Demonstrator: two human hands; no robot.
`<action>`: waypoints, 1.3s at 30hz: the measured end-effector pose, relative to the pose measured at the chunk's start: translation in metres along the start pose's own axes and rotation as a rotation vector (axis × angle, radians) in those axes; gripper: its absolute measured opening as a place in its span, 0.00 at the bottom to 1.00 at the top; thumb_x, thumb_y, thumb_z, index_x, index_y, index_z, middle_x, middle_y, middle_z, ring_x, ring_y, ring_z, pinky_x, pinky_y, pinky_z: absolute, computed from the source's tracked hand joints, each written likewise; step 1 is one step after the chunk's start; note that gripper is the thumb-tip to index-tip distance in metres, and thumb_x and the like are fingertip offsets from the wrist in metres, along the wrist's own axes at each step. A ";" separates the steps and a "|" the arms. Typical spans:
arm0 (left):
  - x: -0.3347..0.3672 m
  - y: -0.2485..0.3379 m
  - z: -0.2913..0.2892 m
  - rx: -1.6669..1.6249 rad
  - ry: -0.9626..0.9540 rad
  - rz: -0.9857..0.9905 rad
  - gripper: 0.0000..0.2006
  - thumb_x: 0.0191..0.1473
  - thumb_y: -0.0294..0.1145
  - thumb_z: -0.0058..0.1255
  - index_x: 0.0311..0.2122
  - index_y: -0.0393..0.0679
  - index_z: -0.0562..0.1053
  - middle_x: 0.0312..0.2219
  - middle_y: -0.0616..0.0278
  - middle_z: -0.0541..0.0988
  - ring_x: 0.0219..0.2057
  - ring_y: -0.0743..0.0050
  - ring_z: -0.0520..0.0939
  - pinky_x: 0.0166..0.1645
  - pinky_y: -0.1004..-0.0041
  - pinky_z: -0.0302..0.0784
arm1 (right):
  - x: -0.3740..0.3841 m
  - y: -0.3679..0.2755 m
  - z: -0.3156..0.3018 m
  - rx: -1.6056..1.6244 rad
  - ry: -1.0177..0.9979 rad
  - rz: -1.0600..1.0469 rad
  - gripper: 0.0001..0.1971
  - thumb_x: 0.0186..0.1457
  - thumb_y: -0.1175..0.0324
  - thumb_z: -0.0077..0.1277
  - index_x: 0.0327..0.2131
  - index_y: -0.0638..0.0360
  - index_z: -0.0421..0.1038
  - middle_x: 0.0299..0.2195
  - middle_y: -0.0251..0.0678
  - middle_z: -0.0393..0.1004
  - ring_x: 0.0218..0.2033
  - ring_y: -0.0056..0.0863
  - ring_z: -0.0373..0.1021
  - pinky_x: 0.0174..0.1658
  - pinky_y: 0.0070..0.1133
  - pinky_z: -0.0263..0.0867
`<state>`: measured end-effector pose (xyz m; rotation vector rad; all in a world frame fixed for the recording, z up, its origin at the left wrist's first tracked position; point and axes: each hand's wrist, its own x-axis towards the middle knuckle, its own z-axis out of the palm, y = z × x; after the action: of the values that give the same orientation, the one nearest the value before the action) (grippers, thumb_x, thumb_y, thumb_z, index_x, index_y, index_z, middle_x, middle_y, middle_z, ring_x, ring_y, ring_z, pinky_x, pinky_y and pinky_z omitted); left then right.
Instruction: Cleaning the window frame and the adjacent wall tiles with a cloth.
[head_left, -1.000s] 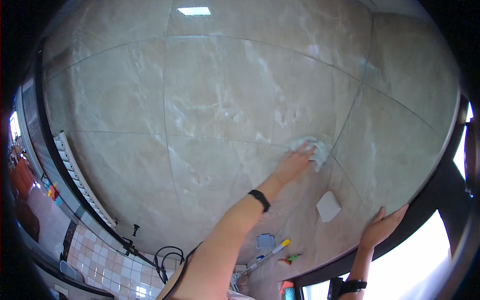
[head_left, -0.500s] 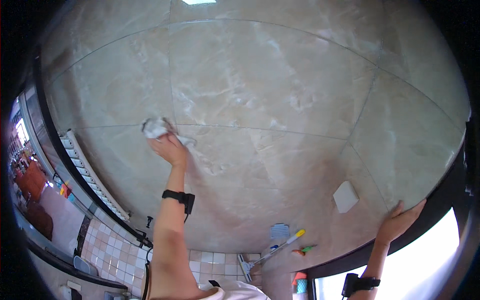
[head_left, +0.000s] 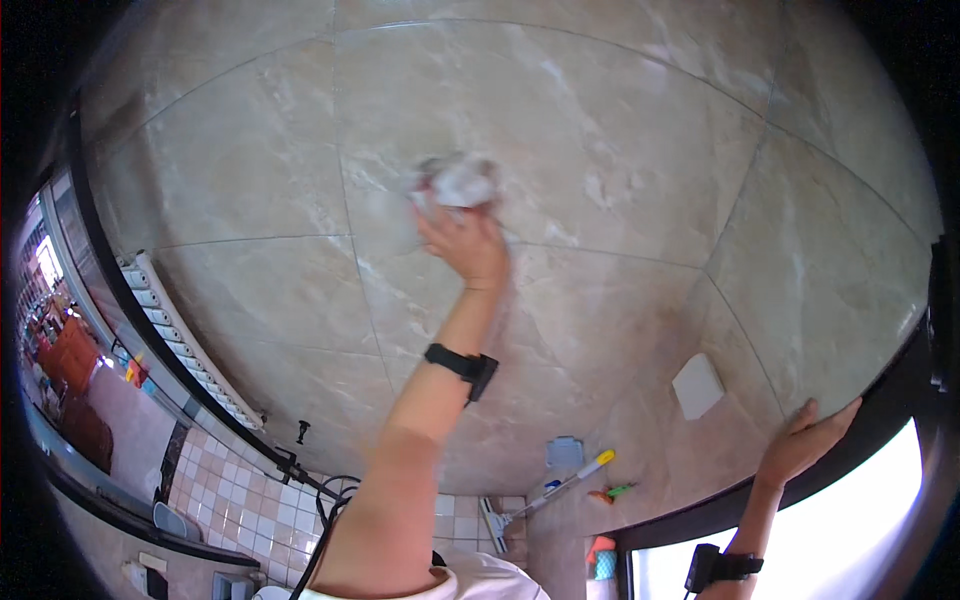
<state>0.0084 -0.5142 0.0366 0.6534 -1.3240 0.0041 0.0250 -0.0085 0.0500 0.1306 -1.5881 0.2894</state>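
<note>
A crumpled white cloth with reddish patches [head_left: 466, 184], blurred by motion, lies against the marbled tile wall [head_left: 600, 110]. My left hand [head_left: 466, 248] presses it there, fingers over its lower part, just above a horizontal tile joint. At the right, my right hand [head_left: 803, 447] rests on the edge between the tiles and the dark window frame [head_left: 700, 518]. Its thumb stands apart from the fingers, and nothing shows in it. Each wrist wears a black strap with a small box.
A white radiator [head_left: 190, 345] stands at the left beside a dark-framed glass door. Low down are a squeegee mop with a yellow-tipped handle [head_left: 560, 490], a blue ridged piece [head_left: 565, 453] and a small green-and-orange tool [head_left: 612, 493]. A white wall plate [head_left: 697, 386] sits near my right hand.
My left hand has swept the cloth to the right and upward across the tiles, past a vertical joint. The right hand stays at the window edge. The view has shifted slightly.
</note>
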 end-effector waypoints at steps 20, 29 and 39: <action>-0.200 -0.043 -0.043 -0.200 -0.925 0.588 0.10 0.49 0.41 0.54 0.39 0.60 0.78 0.60 0.65 0.64 0.67 0.46 0.52 0.49 0.40 0.66 | 0.004 -0.003 -0.007 -0.098 -0.052 -0.011 0.30 0.66 0.58 0.41 0.63 0.67 0.49 0.60 0.54 0.57 0.61 0.49 0.58 0.60 0.37 0.57; -0.135 -0.164 -0.080 -0.072 -0.436 0.154 0.21 0.50 0.42 0.50 0.48 0.43 0.74 0.49 0.44 0.73 0.58 0.37 0.65 0.58 0.46 0.61 | 0.001 0.002 -0.008 -0.036 -0.054 0.013 0.32 0.62 0.60 0.48 0.62 0.72 0.50 0.60 0.59 0.57 0.61 0.52 0.55 0.63 0.37 0.51; -0.097 -0.111 -0.043 0.006 -0.180 -0.225 0.27 0.57 0.45 0.47 0.56 0.35 0.65 0.57 0.32 0.59 0.60 0.30 0.56 0.60 0.40 0.52 | 0.006 -0.011 -0.008 -0.094 -0.009 -0.051 0.31 0.65 0.59 0.44 0.63 0.69 0.49 0.60 0.55 0.57 0.61 0.49 0.56 0.61 0.36 0.55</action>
<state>0.0608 -0.5524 -0.1028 0.8197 -1.4165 -0.2390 0.0357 -0.0165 0.0569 0.0994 -1.6014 0.1744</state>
